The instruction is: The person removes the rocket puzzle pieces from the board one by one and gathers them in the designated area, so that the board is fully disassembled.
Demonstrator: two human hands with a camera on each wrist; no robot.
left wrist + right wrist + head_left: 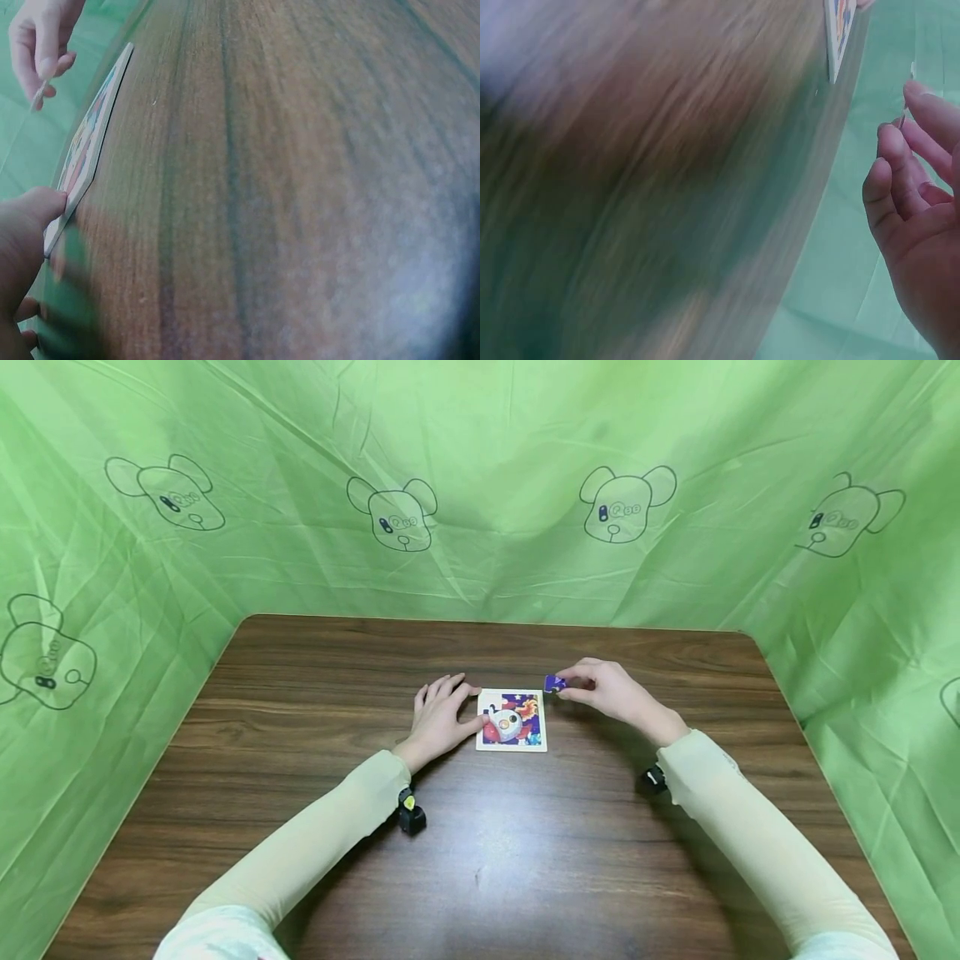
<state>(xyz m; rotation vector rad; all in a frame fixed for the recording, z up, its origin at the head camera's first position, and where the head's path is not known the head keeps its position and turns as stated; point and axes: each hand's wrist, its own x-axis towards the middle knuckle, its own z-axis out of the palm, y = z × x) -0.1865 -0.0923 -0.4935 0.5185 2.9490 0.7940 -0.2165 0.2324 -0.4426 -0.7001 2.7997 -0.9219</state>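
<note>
Board (517, 748): flat on table (300, 710). Left hand (442, 718): fingers spread left of board, thumb resting on it. Right hand (611, 689): pinching piece (552, 683) just off board's upper-right corner. Step, apparently: piece-fitting. Next move probably calls for aligning piece with board's pale upper-left patch (492, 698).

Cream sleeves (311, 839) are worn with black wrist cameras (412, 820), the left one marked yellow

high head view facing down, wrist views close and low, all sharing puzzle (517, 723)
</note>
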